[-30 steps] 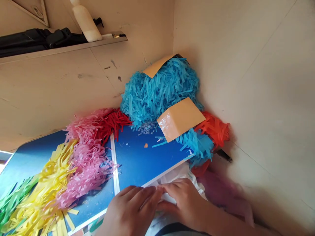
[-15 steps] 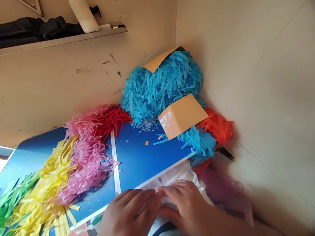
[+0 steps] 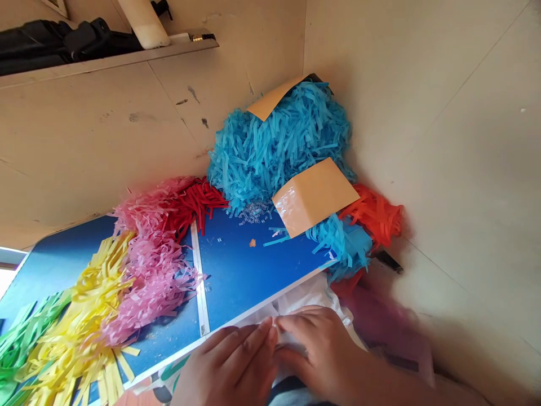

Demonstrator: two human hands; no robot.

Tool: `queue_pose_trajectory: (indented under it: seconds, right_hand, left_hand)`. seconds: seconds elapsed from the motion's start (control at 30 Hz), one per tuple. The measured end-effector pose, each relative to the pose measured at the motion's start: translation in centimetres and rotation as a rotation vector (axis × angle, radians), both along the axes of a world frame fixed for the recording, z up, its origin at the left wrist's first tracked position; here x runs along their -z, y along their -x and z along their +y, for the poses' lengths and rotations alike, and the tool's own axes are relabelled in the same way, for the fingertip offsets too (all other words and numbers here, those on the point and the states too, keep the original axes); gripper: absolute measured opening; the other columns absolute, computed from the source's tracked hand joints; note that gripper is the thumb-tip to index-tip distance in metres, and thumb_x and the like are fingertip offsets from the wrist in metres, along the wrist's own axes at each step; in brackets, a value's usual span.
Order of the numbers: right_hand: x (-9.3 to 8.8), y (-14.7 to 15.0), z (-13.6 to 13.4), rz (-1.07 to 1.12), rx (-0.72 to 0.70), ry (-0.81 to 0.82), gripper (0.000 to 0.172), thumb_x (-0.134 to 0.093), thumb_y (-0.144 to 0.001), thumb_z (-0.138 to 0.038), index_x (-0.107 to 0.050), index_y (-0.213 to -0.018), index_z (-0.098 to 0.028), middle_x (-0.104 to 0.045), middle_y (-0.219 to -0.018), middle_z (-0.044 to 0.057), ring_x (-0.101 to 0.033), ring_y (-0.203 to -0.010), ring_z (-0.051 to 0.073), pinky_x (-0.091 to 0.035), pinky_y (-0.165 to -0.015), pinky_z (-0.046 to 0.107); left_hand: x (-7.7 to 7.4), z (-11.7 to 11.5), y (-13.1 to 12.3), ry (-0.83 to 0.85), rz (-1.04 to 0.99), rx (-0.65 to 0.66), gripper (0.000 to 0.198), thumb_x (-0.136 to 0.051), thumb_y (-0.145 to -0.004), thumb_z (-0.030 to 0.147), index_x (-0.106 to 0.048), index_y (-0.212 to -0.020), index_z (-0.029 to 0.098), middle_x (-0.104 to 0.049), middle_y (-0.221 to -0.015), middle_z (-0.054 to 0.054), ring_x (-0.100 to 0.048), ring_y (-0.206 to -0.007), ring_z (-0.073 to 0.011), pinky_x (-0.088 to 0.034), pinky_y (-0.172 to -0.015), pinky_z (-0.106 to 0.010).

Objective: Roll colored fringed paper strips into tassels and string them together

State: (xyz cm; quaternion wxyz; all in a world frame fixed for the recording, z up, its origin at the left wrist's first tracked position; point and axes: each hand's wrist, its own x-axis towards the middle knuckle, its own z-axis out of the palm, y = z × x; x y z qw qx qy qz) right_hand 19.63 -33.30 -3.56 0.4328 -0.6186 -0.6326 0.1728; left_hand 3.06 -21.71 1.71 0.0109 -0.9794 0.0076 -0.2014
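My left hand (image 3: 230, 366) and my right hand (image 3: 319, 349) meet at the near edge of a blue table (image 3: 240, 270). Their fingertips pinch a piece of white paper or plastic (image 3: 302, 299) that lies just below the table edge. The fingers of both hands are pressed together on it. On the table lie heaps of cut paper fringe: blue fringe (image 3: 279, 146) in the corner, pink fringe (image 3: 152, 276), red fringe (image 3: 194, 206), yellow fringe (image 3: 84, 321) and green fringe (image 3: 21, 344).
A tan card (image 3: 315, 194) rests on the blue fringe, with orange fringe (image 3: 376, 217) behind it. Beige walls close the corner at the back and right. A shelf (image 3: 105, 56) above carries dark objects and a white bottle. Blurred pink material (image 3: 389, 327) lies beside my right arm.
The view has shifted slightly upward and my hands have kept working the white sheet at the table edge, fingertips drawing closer together. The fringe heaps have not moved.
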Motion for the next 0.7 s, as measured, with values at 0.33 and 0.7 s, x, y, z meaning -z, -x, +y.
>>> queue_pose_trajectory:
  seconds: [0.33,0.7]
  right_hand:
    - [2.4,-2.1,1.7,0.039,0.0,-0.115,0.025,-0.056,-0.099,-0.03,-0.067,-0.121,-0.026,-0.073,-0.108,0.006,-0.07,-0.093,0.016,-0.055,-0.082,0.026]
    - [3.2,-12.8,7.2,0.049,0.563,-0.067,0.037,-0.055,-0.093,-0.043,-0.066,-0.118,-0.018,-0.072,-0.108,0.012,-0.069,-0.093,0.023,-0.056,-0.077,0.033]
  left_hand:
    - [3.4,2.2,2.4,0.159,-0.121,-0.199,0.025,-0.053,-0.098,0.023,-0.068,-0.117,0.021,-0.078,-0.105,-0.006,-0.075,-0.085,-0.0149,-0.062,-0.071,-0.021]
    - [6.7,6.8,0.4,0.444,-0.355,-0.332,0.032,-0.053,-0.096,0.045,-0.078,-0.094,0.026,-0.079,-0.089,-0.002,-0.076,-0.074,-0.0136,-0.061,-0.067,-0.015]
